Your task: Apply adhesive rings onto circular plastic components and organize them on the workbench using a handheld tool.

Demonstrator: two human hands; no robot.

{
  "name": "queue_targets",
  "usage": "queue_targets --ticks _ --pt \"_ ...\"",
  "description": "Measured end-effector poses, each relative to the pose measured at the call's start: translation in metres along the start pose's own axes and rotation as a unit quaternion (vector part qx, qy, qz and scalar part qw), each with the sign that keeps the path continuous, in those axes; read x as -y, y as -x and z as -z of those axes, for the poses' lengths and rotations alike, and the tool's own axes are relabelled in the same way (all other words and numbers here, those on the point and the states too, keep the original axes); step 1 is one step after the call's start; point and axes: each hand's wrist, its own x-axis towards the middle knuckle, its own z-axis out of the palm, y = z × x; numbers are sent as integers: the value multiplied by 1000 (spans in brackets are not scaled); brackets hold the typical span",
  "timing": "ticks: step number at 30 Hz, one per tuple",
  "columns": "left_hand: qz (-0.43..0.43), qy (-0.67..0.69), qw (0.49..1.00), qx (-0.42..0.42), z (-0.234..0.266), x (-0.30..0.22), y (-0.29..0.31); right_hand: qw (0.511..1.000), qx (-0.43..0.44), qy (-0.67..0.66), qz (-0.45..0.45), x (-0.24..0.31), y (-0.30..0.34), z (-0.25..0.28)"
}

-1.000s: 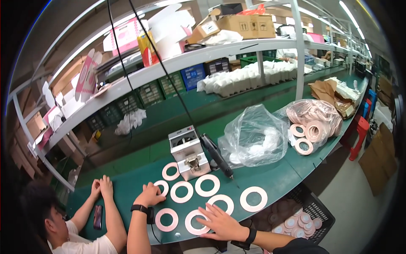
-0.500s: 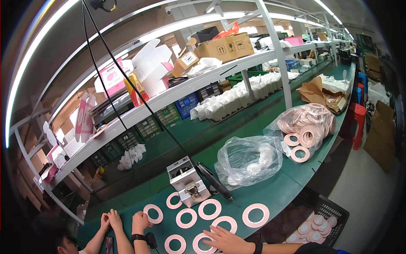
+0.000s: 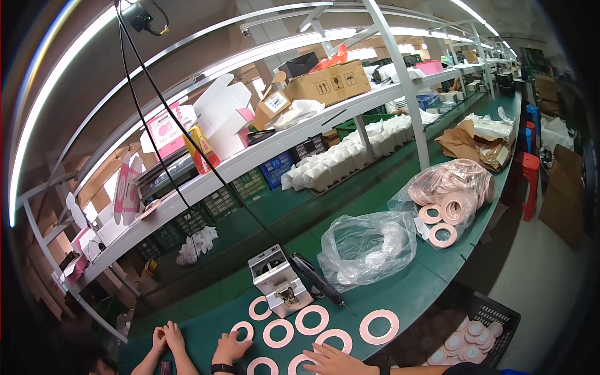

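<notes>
Several flat pink rings with white inner edges lie on the green bench top. My left hand point(image 3: 230, 349), with a dark band at its wrist, has its fingers curled at the lower edge of one pink ring point(image 3: 239, 327) and hides part of it. My right hand point(image 3: 336, 362) lies with fingers spread over the edge of another ring point(image 3: 296, 365), its fingertips near a further ring point(image 3: 345, 339). Just beyond the rings stand a silver boxy machine point(image 3: 279, 278) and a black pen-shaped electric screwdriver point(image 3: 315, 279), tip down to the right.
A clear plastic bag point(image 3: 369, 250) with white pieces and a bag of pink rings point(image 3: 459, 190) sit farther along. Below the bench edge, a black crate point(image 3: 500, 325) holds pink-white discs. A co-worker's clasped hands point(image 3: 169, 337) rest at left. Black cables point(image 3: 181, 131) hang overhead.
My left hand has moved right, and the ring at its fingers has shifted right with it. My right hand stays on its ring. The view has tilted slightly.
</notes>
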Motion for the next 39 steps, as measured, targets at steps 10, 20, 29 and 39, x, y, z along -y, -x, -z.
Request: queue_targets --ticks 10,20,29,39 --pt "-74 70 993 60 18 -21 72 997 43 64 -11 6 -10 9" --pt "-157 -7 984 -84 -52 -73 195 991 93 95 -4 12 -8 8" --pt "-139 73 986 -48 -40 -76 193 992 7 63 -113 -10 19 71" --pt "-140 108 983 -57 -40 -83 192 949 138 133 -252 -17 48 101"
